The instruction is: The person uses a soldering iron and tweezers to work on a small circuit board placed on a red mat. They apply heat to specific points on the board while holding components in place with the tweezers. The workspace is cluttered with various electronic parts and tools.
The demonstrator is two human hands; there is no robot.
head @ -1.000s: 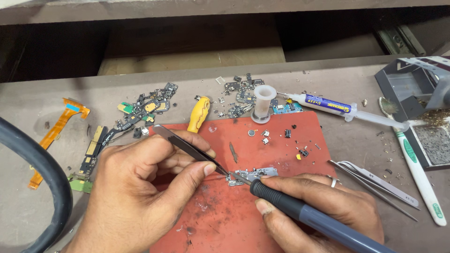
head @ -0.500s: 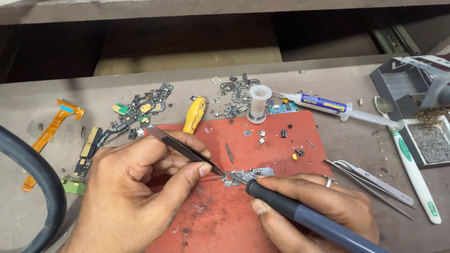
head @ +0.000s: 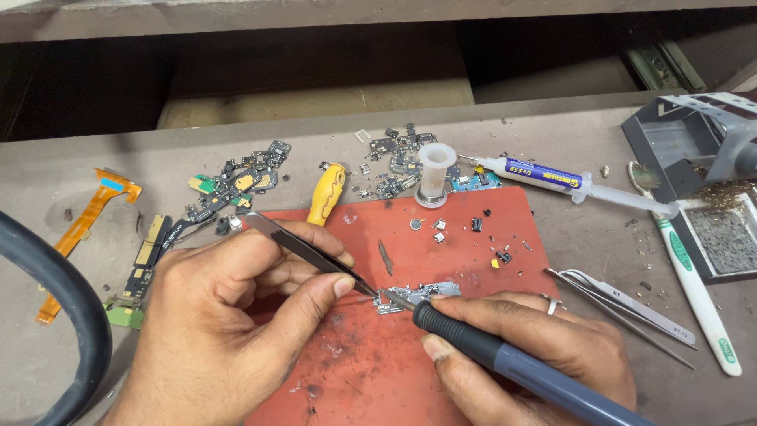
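Orange flex ribbon (head: 87, 221) and loose circuit scraps (head: 236, 183) lie at the desk's (head: 55, 181) left, clear of the red mat (head: 441, 237) — there the left hand (head: 229, 331) pinches dark tweezers (head: 311, 256) shut, pinning the small metal board (head: 418, 295) mid-mat. The right hand (head: 536, 347) is wrapped around a grey-handled soldering iron (head: 489, 355), tip on that board — behind it lies a syringe (head: 552, 180) with a blue-and-yellow label, with spare tweezers (head: 623, 304) to the right.

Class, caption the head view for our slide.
Left hand tweezers and right hand soldering iron meet on a small board.
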